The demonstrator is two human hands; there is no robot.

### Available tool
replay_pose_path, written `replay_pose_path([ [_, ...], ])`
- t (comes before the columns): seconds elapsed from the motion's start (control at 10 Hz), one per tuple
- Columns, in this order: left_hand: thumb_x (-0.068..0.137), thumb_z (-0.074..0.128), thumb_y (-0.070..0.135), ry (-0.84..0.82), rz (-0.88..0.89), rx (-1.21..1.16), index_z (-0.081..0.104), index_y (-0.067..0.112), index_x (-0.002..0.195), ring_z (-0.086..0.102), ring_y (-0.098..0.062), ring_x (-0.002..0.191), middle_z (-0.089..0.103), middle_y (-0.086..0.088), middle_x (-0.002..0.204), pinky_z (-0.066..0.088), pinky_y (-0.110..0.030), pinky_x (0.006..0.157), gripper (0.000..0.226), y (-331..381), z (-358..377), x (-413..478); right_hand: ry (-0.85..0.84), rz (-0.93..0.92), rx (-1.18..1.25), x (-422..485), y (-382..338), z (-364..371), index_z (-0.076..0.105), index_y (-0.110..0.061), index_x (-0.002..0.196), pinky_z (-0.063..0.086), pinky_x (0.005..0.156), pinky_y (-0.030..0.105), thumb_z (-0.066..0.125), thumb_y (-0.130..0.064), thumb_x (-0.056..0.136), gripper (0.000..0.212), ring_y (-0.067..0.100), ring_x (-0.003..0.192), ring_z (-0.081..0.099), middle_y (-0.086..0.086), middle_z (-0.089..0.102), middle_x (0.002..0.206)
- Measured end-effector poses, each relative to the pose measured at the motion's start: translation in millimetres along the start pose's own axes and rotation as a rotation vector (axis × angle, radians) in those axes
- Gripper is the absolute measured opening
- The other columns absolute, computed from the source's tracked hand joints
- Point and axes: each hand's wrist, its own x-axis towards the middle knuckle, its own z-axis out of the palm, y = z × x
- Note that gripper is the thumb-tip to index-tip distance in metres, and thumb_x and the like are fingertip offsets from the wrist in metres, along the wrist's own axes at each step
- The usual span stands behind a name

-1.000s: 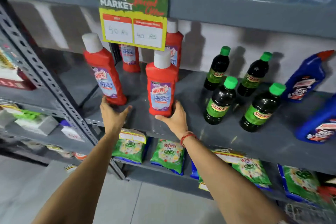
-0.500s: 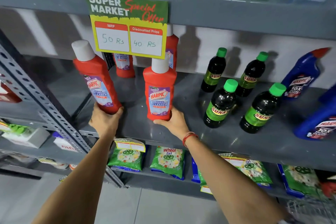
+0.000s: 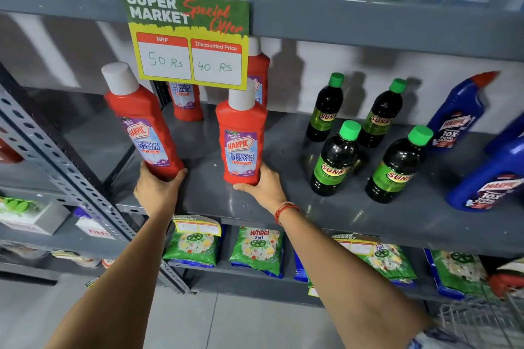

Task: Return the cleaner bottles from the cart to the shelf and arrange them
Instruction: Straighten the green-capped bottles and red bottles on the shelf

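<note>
Two red Harpic bathroom cleaner bottles with white caps stand at the front of the grey shelf (image 3: 326,210). My left hand (image 3: 157,193) grips the base of the left red bottle (image 3: 141,122), which leans to the left. My right hand (image 3: 262,188) holds the base of the right red bottle (image 3: 241,139), which stands upright. Two more red bottles stand behind: the back left one (image 3: 185,100) and the back right one (image 3: 258,73), both partly hidden by the price sign.
A special-offer price sign (image 3: 188,39) hangs from the shelf above. Several dark green-capped Sunny bottles (image 3: 336,159) and blue Harpic bottles (image 3: 456,113) fill the shelf's right side. Detergent packets (image 3: 256,249) lie below. A wire cart (image 3: 482,320) shows at the bottom right.
My left hand has closed on the left bottle's base. Both front bottles have shifted slightly toward the shelf's front edge, and the camera has moved closer.
</note>
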Motion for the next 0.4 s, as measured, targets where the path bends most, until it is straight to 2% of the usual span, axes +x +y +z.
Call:
replay_pose_path([
  [0.2, 0.061, 0.08, 0.041, -0.019, -0.01, 0.051, 0.038, 0.001, 0.127, 0.056, -0.043, 0.112, 0.06, -0.025, 0.122, 0.043, -0.052, 0.098, 0.088, 4, -3, -14, 0.053, 0.01, -0.062, -8, -5, -5, 0.054, -0.008, 0.114, 0.053, 0.093, 0.041, 0.086, -0.022, 0.059, 0.065, 0.027, 0.107, 0.062, 0.014, 0.065, 0.119],
  [0.4, 0.073, 0.071, 0.027, 0.052, -0.038, -0.076, 0.043, 0.004, 0.127, 0.051, -0.038, 0.12, 0.058, -0.021, 0.126, 0.033, -0.052, 0.107, 0.065, 22, -5, -48, 0.198, -0.009, -0.029, -33, -3, -14, 0.056, -0.003, 0.117, 0.047, 0.098, 0.045, 0.08, -0.02, 0.068, 0.057, 0.028, 0.112, 0.056, 0.016, 0.062, 0.121],
])
